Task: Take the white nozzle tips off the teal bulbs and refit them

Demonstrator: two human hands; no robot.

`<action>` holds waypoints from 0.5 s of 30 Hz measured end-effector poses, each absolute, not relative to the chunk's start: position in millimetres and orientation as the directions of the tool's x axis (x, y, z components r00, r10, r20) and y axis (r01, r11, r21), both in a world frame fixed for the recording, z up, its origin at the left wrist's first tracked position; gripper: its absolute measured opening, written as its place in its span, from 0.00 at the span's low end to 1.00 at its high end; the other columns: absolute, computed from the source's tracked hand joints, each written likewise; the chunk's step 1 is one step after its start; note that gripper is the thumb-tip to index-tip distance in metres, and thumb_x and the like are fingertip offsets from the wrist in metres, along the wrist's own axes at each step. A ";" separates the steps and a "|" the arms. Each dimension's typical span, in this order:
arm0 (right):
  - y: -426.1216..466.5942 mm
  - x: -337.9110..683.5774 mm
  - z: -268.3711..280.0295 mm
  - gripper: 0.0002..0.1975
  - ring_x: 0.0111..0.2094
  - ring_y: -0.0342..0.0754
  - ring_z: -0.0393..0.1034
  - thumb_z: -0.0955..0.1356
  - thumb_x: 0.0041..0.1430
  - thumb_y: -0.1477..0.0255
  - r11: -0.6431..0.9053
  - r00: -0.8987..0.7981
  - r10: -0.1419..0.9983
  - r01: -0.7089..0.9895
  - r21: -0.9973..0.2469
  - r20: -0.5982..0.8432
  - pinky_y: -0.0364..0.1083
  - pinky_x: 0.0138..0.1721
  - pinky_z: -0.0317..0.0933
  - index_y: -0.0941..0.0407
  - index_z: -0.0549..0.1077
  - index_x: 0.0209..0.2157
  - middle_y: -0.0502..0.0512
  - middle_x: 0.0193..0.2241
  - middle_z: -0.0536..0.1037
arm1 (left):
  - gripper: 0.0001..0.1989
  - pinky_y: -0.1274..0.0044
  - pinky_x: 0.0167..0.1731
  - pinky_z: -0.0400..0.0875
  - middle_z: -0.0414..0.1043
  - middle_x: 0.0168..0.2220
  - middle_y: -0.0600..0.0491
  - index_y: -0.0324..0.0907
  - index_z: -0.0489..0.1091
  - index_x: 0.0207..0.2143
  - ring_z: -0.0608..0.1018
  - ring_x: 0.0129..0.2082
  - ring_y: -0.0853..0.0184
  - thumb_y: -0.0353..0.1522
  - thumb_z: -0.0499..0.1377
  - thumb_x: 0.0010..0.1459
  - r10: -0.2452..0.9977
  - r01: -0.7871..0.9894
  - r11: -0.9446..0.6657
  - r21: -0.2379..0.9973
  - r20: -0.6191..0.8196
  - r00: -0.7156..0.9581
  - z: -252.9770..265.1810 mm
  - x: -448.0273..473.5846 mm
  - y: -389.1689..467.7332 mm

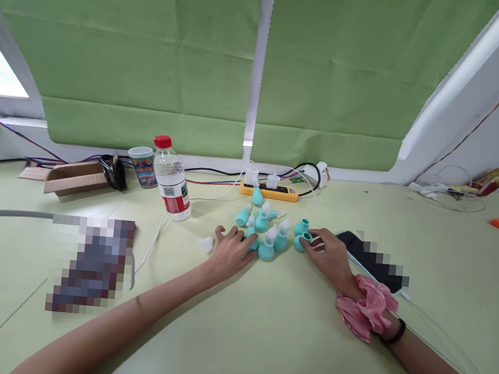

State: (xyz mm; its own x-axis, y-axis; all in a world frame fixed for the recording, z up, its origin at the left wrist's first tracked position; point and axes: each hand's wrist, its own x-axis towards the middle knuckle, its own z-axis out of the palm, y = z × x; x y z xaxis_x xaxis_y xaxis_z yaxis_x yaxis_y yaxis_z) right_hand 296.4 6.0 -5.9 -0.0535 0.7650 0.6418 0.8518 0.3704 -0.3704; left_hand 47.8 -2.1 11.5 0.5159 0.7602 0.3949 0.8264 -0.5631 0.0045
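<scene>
Cluster of small teal rubber bulbs with translucent tips (267,229), mid-table: left hand (228,252) splayed flat, empty, touching its near-left edge; right hand (328,253) pinching tipless teal bulb (302,241) at right.

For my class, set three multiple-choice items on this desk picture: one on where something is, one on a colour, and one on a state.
1. Where does the water bottle stand?
A. beyond and to the left of the left hand
B. beside the phone
C. on the cardboard box

2. What colour is the bottle's cap?
A. blue
B. red
C. green

3. What is the right hand doing?
A. lying flat on the bare table
B. lifted high in the air
C. touching a teal bulb with its fingertips

Answers:
1 A, the bottle stands upright beyond the left hand and to its left, near the cup.
2 B, the cap is plainly red.
3 C, the fingertips meet the bulb at the edge of the teal cluster.
</scene>
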 end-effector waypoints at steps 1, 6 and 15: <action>5.9 296.6 -5.0 0.13 0.20 0.42 0.65 0.63 0.52 0.64 0.366 -0.057 0.765 0.858 -0.360 0.642 0.41 0.22 0.61 0.60 0.68 0.33 0.55 0.28 0.71 | 0.12 0.62 0.36 0.51 0.69 0.30 0.49 0.44 0.62 0.42 0.67 0.36 0.59 0.35 0.51 0.55 0.767 0.830 -0.558 0.026 0.397 0.504 9.9 47.6 -0.1; -3.1 291.6 7.9 0.14 0.20 0.42 0.63 0.64 0.50 0.64 0.279 -0.034 0.663 0.938 -0.204 0.748 0.42 0.21 0.56 0.58 0.68 0.37 0.55 0.29 0.71 | 0.10 0.68 0.35 0.50 0.70 0.32 0.52 0.45 0.63 0.41 0.68 0.36 0.62 0.35 0.51 0.56 0.771 0.819 -0.547 0.172 0.486 0.412 16.1 33.5 -5.1; -81.2 221.2 26.6 0.24 0.35 0.48 0.65 0.65 0.51 0.63 0.639 -0.299 0.769 0.346 -0.687 0.564 0.47 0.33 0.64 0.55 0.58 0.49 0.60 0.41 0.68 | 0.11 0.70 0.33 0.51 0.67 0.35 0.51 0.45 0.61 0.36 0.68 0.34 0.64 0.32 0.59 0.49 0.421 0.591 -0.803 0.074 0.773 0.475 28.5 11.5 -69.4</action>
